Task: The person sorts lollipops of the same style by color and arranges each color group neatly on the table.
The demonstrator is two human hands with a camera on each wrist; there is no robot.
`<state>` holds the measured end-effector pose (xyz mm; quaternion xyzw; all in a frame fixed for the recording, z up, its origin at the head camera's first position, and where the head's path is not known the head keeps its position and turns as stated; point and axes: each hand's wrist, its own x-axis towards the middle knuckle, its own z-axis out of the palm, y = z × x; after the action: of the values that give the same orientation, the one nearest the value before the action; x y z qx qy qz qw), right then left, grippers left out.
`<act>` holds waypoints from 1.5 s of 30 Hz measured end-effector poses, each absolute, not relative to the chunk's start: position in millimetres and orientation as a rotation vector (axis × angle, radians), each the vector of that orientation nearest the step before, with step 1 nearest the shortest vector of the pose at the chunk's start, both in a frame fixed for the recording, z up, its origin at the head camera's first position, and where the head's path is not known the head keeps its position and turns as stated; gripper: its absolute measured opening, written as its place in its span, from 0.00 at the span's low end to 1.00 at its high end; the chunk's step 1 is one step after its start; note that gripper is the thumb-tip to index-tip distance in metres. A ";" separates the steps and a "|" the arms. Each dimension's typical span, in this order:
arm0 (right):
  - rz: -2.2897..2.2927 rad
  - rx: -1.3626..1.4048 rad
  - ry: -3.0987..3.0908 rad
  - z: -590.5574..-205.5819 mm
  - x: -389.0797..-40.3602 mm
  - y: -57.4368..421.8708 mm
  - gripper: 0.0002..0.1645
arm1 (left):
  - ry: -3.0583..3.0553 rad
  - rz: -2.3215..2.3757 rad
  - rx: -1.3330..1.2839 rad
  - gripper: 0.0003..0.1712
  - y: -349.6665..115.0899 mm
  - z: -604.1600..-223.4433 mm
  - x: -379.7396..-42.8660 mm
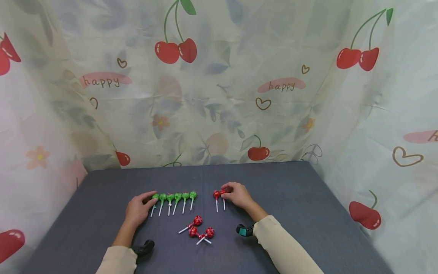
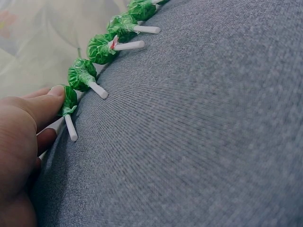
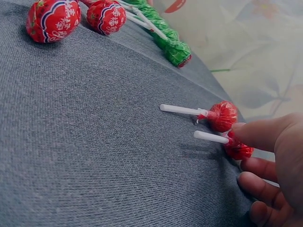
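Observation:
Several green-wrapped lollipops point(image 1: 178, 197) lie side by side in a row, sticks toward me. My left hand point(image 1: 137, 209) pinches the head of the leftmost green lollipop point(image 2: 70, 100) between thumb and fingers. To the right of that row, two red lollipops lie next to each other, sticks also toward me. My right hand point(image 1: 238, 195) has its thumb and fingers around the head of the right-hand red lollipop point(image 3: 238, 149). Just left of it is the other red lollipop point(image 3: 222, 116), untouched by the fingers as far as I can see.
Nearer to me, three more red lollipops lie loosely; one point(image 1: 197, 220) is a little farther back, and two point(image 1: 210, 232) have crossed sticks. Dark grey cloth point(image 1: 171, 258) covers the table. A printed curtain point(image 1: 212, 83) stands behind it and along both sides.

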<state>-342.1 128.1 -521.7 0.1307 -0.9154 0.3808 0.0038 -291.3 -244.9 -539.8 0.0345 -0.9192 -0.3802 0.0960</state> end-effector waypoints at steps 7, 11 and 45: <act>1.297 0.387 -2.841 -520.7 -342.0 129.9 0.14 | -2.721 -1.130 0.100 0.21 -244.8 -538.3 -290.6; 1.361 0.348 -2.812 -519.3 -341.2 131.2 0.14 | -2.727 -1.130 0.097 0.22 -245.2 -538.6 -290.8; 1.360 0.701 -2.711 -514.9 -250.8 101.9 0.03 | -2.728 -1.115 0.092 0.22 -245.3 -540.0 -291.5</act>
<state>-250.8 101.9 -514.9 0.2252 -0.8707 0.4369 0.0141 -291.5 -245.3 -540.0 0.0311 -0.9209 -0.3763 0.0966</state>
